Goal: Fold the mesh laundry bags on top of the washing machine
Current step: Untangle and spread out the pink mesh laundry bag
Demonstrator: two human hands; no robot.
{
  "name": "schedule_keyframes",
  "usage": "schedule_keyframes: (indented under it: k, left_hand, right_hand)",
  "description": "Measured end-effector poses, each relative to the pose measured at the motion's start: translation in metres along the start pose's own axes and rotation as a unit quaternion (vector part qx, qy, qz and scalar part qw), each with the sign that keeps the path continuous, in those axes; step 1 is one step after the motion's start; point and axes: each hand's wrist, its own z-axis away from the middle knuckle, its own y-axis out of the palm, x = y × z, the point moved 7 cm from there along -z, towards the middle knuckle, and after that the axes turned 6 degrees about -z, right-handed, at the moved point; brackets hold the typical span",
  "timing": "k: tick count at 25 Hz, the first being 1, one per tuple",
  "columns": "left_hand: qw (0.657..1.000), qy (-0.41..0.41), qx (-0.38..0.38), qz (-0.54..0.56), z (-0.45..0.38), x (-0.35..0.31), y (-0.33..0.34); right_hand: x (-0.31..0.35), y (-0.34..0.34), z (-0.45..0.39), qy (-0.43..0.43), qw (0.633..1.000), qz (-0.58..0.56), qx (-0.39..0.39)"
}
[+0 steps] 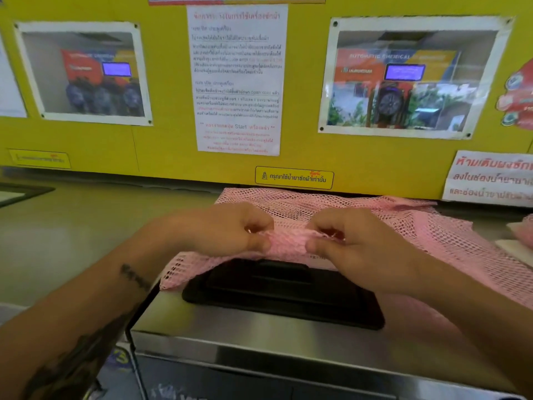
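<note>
We are viewing the stainless-steel washing machine top; the pink mesh laundry bag is lying across it — over the black plastic lid. Left hand and right hand are pinching its near edge.

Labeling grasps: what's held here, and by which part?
Both hands, left and right, pinch the pink mesh bag along its bunched near edge, close together.

A yellow wall panel fills the background. Mounted on it: a white printed notice at centre, one framed photo to its left, another framed photo to its right, and a yellow warning sticker below. Lighting is even.
</note>
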Motion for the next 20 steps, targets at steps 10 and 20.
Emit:
schedule_keyframes:
  k: [10, 20]
  left_hand:
    - [0.992, -0.065, -0.067, 0.085, 0.018, 0.004, -0.036]
    - [0.973, -0.158, 0.086, -0.147, -0.042, 0.074, 0.057]
  right_hand:
    - [-0.013, -0.029, 0.002, 0.152, 0.977, 0.034, 0.144]
    - [-0.106, 0.004, 0.044, 0.273, 0.923, 0.178, 0.204]
